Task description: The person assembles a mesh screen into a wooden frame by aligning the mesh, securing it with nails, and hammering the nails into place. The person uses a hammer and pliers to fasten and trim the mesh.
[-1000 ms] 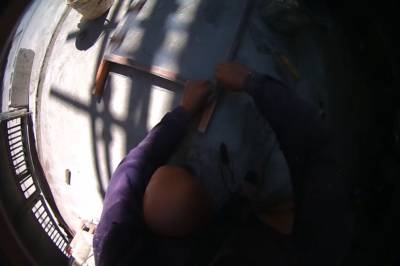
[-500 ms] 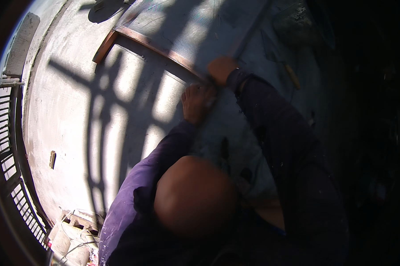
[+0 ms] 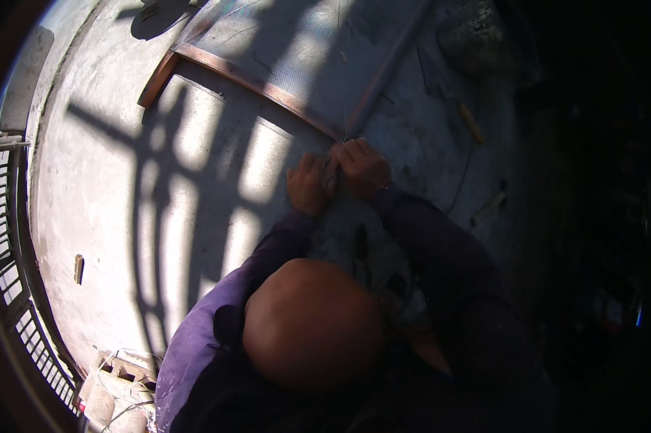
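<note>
A wooden-framed mesh screen (image 3: 228, 66) lies flat on the concrete floor, its near corner pointing toward me. At that corner my two hands are side by side. My right hand (image 3: 365, 169) is closed in a pinch on a thin wire strand (image 3: 345, 119) that rises from the fingertips over the mesh. Just left of it, my left hand (image 3: 311, 184) has its fingers curled in against the frame's end; what is inside them is hidden. Shade dims the details of both grips.
A trowel with a wooden handle (image 3: 471, 123) lies right of the screen, near a dull pan-like container (image 3: 477, 36). My bent knee (image 3: 311, 325) is close below my hands. Hollow blocks (image 3: 127, 372) stand lower left, beside a barred gate (image 3: 4, 231). A small block (image 3: 78, 268) lies on the floor.
My right hand has drawn back from the frame's corner toward me and turned, now beside my left hand. The left has shifted slightly down. A strand now shows above the fingers.
</note>
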A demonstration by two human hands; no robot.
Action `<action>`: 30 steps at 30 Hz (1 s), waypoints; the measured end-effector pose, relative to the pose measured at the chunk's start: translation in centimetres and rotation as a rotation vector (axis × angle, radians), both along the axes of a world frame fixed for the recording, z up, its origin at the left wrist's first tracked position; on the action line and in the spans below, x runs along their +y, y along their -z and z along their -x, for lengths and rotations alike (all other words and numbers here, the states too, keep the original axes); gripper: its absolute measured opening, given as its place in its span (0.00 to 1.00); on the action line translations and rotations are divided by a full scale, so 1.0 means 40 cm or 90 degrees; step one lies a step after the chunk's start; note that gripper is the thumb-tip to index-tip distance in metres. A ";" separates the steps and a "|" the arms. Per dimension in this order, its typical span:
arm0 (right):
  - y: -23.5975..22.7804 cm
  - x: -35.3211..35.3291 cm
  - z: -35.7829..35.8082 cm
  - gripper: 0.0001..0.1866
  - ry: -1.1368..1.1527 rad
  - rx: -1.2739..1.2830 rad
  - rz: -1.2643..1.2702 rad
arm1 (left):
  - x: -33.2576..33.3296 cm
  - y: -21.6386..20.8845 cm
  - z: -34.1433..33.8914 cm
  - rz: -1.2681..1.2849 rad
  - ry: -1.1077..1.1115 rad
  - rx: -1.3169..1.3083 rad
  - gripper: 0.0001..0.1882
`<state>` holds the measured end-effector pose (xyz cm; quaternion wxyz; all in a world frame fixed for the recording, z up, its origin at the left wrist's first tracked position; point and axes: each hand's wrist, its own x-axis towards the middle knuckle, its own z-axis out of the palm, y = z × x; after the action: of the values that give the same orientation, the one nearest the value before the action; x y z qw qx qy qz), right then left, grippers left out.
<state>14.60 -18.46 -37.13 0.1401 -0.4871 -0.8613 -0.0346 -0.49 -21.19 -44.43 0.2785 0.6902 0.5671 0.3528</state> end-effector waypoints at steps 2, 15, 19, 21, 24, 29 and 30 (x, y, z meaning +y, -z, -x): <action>0.011 0.002 -0.036 0.09 -0.021 0.053 -0.051 | 0.003 -0.009 0.007 -0.013 0.005 -0.006 0.18; 0.053 0.050 -0.186 0.11 0.099 0.260 0.229 | 0.009 -0.041 0.021 0.014 0.039 0.001 0.21; -0.028 0.193 -0.221 0.08 0.030 0.110 0.408 | 0.011 -0.033 0.021 -0.012 0.038 -0.008 0.21; -0.064 0.278 -0.210 0.08 -0.068 -0.024 0.442 | 0.010 -0.031 0.021 -0.011 0.039 -0.011 0.22; -0.104 0.396 -0.145 0.07 -0.276 -0.198 0.429 | 0.009 -0.031 0.019 -0.002 0.036 -0.013 0.22; -0.089 0.466 0.054 0.07 -0.428 -0.484 0.398 | 0.009 -0.032 0.016 -0.016 0.027 -0.012 0.23; -0.084 0.470 0.070 0.07 -0.444 -0.534 0.405 | 0.010 -0.032 0.016 -0.027 0.026 -0.011 0.23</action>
<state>11.80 0.36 -33.79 -0.3584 -0.1406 -0.9192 0.0829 -1.12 -20.80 -43.16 0.2762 0.7044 0.5426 0.3650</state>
